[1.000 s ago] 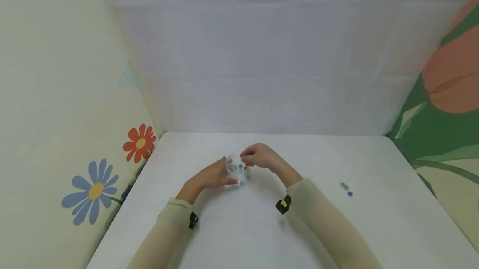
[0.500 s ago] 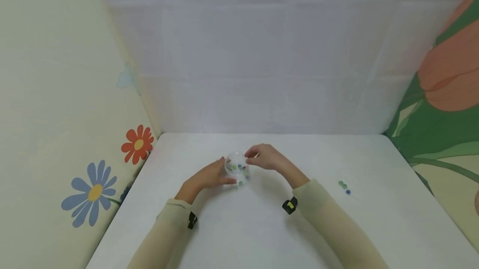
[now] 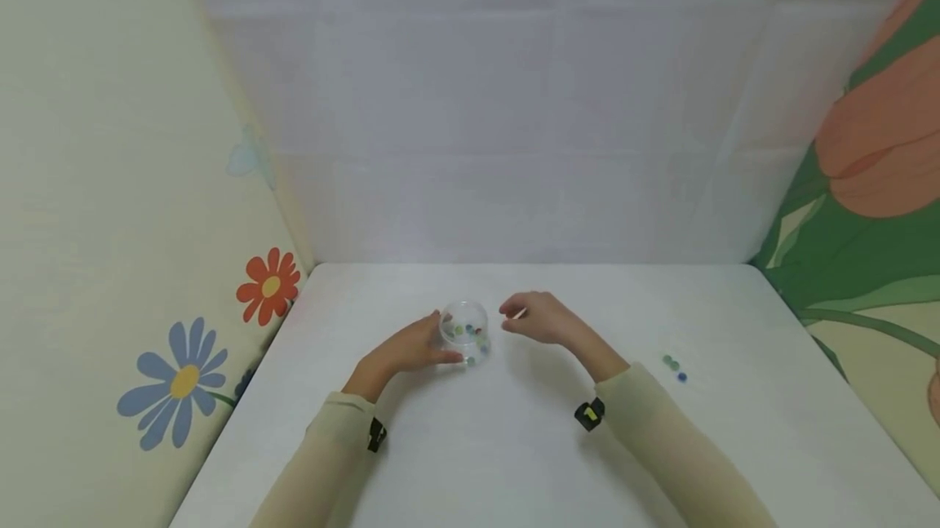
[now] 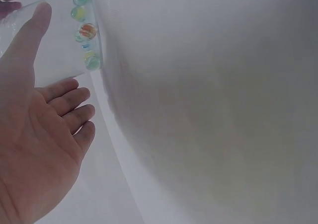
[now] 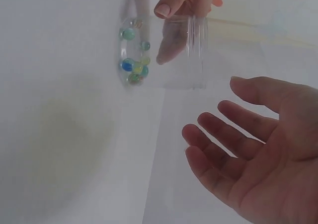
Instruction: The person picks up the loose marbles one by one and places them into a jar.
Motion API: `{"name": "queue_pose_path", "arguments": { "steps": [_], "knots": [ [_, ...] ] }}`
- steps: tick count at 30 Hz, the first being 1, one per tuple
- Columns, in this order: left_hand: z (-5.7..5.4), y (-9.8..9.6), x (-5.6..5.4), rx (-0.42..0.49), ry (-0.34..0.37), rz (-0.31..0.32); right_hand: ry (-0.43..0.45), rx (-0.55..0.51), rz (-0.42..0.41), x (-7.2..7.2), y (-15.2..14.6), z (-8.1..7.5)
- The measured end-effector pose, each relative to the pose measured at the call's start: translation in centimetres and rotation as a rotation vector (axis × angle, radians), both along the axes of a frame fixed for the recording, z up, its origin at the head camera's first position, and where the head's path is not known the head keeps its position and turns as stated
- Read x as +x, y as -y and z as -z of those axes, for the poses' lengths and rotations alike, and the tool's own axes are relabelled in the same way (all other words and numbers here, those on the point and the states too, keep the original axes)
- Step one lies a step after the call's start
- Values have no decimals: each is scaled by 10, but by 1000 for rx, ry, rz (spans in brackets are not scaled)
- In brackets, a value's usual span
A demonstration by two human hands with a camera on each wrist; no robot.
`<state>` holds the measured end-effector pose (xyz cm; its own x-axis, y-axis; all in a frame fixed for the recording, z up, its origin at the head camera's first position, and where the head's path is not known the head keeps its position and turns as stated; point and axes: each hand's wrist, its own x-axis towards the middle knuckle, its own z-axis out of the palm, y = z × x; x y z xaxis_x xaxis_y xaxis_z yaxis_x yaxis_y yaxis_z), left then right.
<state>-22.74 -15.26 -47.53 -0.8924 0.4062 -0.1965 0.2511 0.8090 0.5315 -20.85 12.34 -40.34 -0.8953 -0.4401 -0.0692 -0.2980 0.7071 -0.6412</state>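
A clear plastic jar stands upright on the white table with its top uncovered. Several glass marbles lie at its bottom, among them an orange-swirled marble and a blue marble. My left hand holds the jar from the left, thumb on the near side and fingers on the far side. To the right of the jar and apart from it hovers my right hand. In the right wrist view its fingers are loosely bent, with nothing between them.
Three loose marbles lie on the table at the right: two green, with a blue marble nearest me. A white backdrop rises behind the table, and flower-patterned panels flank it.
My right hand has drawn back to the right, from over the jar's rim to beside it, and its fingers have loosened. The left hand and the jar stay in place.
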Motion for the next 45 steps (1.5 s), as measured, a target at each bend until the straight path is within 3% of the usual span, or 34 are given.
{"name": "queue_pose_path", "arguments": {
  "steps": [18,34,45],
  "knots": [
    [-2,1,-1,-24,4,12,-285,210,-81,26,-43,28],
    [-4,1,2,-6,14,17,-269,282,19,48,-81,41],
    [-2,1,0,-4,3,23,-308,285,20,62,-106,45]
  ]
}}
